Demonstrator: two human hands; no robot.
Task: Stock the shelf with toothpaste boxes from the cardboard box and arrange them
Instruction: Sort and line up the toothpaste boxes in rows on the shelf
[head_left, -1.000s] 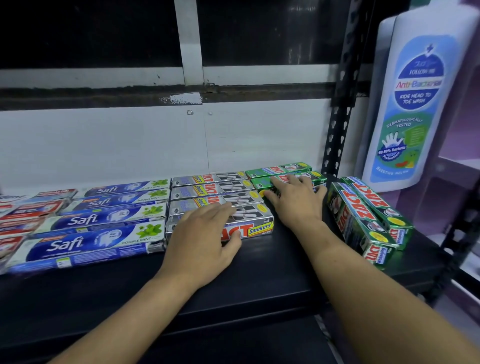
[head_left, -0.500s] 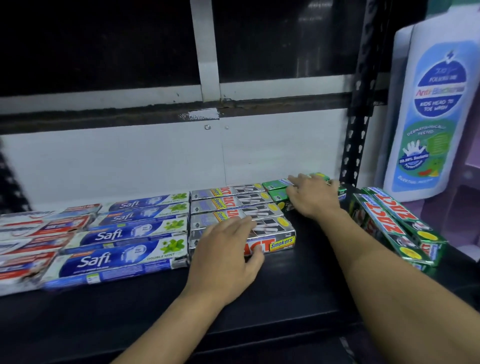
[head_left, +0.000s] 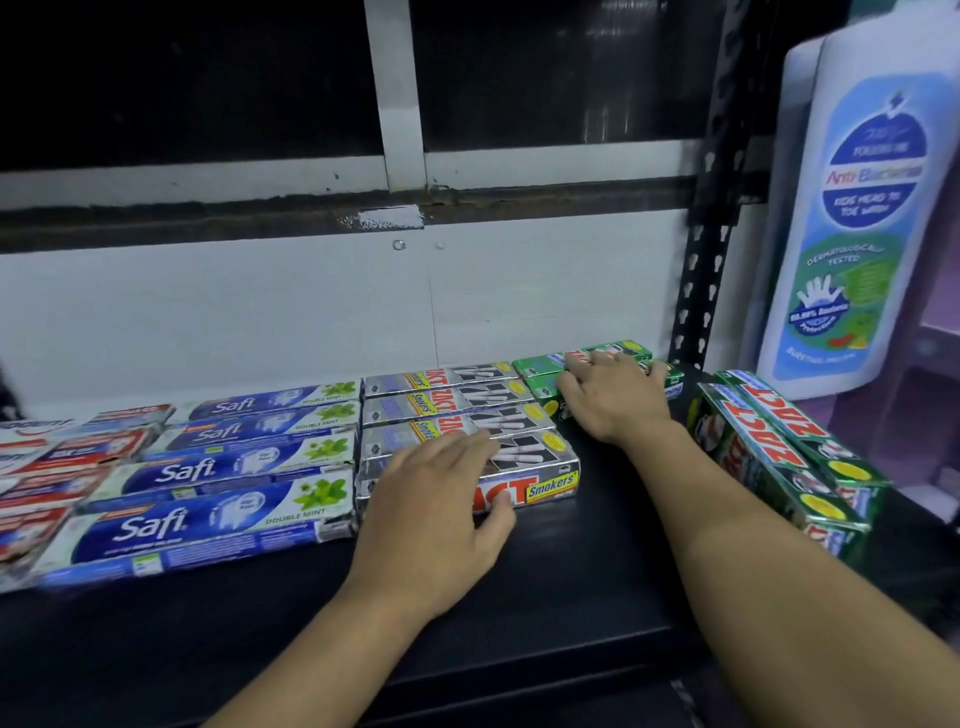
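The left grip (head_left: 436, 514) lies flat and relaxed, with straight fingers pressing on top of the front silver Zact box (head_left: 548, 483) and the thumb touching its front face beside the yellow "Smokers" tag. Just beyond those fingers, three more silver Zact boxes (head_left: 447, 402) sit side by side in a row running to the back. The right grip (head_left: 615, 400) is spread open too, its fingers resting over two green Zact boxes (head_left: 537, 366) that touch the silver row's far end. To the right of this grip, apart from it, a loose green Zact pair (head_left: 753, 447) lies at an angle with red lettering facing up. Left of the left grip and touching the silver row are blue Safi boxes (head_left: 208, 519) marked "Double Mint", and further left lie red-and-white boxes (head_left: 62, 457) whose print is too blurred to read. Everything rests on a black shelf (head_left: 571, 597) backed by a white panel (head_left: 260, 312), with a perforated black upright (head_left: 701, 291) beyond the right grip. Right of that stands a white bottle (head_left: 862, 208) labelled "Anti-Bacterial" and "Kids Head to Toe Wash".
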